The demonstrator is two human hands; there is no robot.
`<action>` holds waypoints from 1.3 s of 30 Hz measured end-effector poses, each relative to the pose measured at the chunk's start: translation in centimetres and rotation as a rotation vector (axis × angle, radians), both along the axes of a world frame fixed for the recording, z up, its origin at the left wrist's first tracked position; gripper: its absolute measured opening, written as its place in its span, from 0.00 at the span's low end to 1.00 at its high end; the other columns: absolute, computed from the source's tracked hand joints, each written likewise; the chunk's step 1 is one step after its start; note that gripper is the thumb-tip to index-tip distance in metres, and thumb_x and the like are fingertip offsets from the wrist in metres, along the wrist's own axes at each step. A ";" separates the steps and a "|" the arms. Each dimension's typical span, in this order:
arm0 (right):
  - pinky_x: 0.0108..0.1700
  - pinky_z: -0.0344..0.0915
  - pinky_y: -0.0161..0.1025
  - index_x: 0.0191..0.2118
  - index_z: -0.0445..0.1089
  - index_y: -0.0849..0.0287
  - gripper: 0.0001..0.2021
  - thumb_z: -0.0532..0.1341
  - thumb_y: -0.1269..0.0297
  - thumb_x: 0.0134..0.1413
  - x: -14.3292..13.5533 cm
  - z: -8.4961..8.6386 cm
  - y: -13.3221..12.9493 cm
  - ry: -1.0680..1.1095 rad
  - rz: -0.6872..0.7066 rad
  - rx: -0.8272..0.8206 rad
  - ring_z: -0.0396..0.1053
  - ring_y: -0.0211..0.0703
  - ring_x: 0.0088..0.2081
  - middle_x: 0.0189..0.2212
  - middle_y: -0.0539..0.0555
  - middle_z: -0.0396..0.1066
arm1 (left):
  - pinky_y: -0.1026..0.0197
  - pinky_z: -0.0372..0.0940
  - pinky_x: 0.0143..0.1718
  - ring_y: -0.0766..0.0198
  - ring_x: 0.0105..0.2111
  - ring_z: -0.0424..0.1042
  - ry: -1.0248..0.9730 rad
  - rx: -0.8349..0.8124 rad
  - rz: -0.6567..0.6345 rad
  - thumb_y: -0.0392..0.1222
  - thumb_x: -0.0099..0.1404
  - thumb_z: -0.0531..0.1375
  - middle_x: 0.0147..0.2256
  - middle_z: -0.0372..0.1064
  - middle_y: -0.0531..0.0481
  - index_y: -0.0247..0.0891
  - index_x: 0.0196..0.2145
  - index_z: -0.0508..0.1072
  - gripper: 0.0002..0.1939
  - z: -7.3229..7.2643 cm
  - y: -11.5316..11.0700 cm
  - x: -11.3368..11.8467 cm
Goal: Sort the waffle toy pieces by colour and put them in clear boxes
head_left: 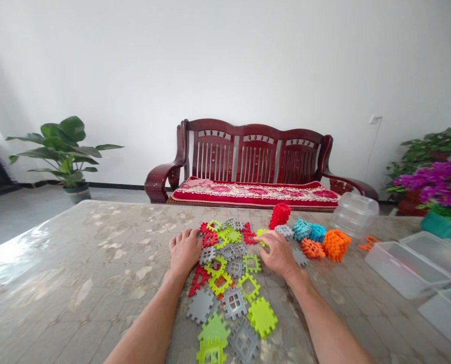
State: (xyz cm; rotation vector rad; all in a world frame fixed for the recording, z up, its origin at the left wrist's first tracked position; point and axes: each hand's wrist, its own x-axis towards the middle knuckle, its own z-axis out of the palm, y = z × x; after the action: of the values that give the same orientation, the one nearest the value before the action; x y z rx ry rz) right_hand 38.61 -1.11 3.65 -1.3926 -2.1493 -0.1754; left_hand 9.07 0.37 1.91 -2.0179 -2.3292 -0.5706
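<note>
- Nearest the camera, at the bottom edge, lie a lime window-shaped piece [212, 346] and a grey piece [244, 341], with a solid lime piece [215, 328] just behind.
- From there the pile of notched plastic pieces [235, 268], lime, grey and red, runs back along the table [115, 283] between the two forearms, many overlapping.
- The left hand [185, 248] rests palm down at the pile's left edge, flat rather than gripping, fingertips pointing away from the camera, beside red and grey pieces.
- The right hand [280, 251] is at the pile's far right, fingers bent inward, near a lime piece [262, 233] and a red piece [249, 234]; I cannot tell whether it grips anything.
- Right of that hand stand blue stacks [302, 229], an orange stack [337, 245] with a lower orange cluster [312, 248] beside it, and, farther back, a red stack [280, 216].
- Farther right are a clear container [356, 215] and open translucent boxes [403, 270].
- Beyond the table, a dark red wooden bench [254, 151] with a patterned red cushion [256, 193] stands before a white wall [225, 60].
- A potted leafy plant [66, 146] is at left; purple flowers [438, 179] are at right.
</note>
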 end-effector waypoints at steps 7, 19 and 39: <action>0.49 0.64 0.38 0.35 0.77 0.51 0.15 0.58 0.78 0.47 -1.3 -0.3 -2.1 0.089 0.262 -0.118 0.71 0.42 0.42 0.36 0.48 0.79 | 0.47 0.51 0.59 0.52 0.56 0.64 -0.006 0.012 -0.007 0.47 0.68 0.48 0.57 0.67 0.45 0.46 0.55 0.69 0.21 -0.1 -0.1 0.0; 0.49 0.62 0.39 0.31 0.77 0.53 0.19 0.54 0.82 0.41 0.5 -0.6 -2.2 -0.029 0.071 0.000 0.70 0.42 0.42 0.35 0.49 0.78 | 0.47 0.51 0.59 0.51 0.56 0.65 -0.009 0.003 -0.004 0.48 0.68 0.48 0.57 0.67 0.44 0.46 0.55 0.70 0.21 0.4 -0.3 0.2; 0.52 0.60 0.47 0.30 0.79 0.54 0.17 0.56 0.80 0.44 1.6 -1.3 -1.7 -0.018 -0.139 0.020 0.66 0.50 0.50 0.41 0.54 0.78 | 0.48 0.50 0.59 0.52 0.57 0.64 -0.008 -0.019 -0.001 0.48 0.68 0.48 0.57 0.67 0.45 0.47 0.55 0.70 0.21 0.2 -0.1 0.1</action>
State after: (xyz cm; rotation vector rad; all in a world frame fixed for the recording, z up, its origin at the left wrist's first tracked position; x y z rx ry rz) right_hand 40.17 -2.85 2.31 -1.5352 -2.0599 -0.2626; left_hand 9.19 0.31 2.15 -2.0286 -2.3472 -0.5598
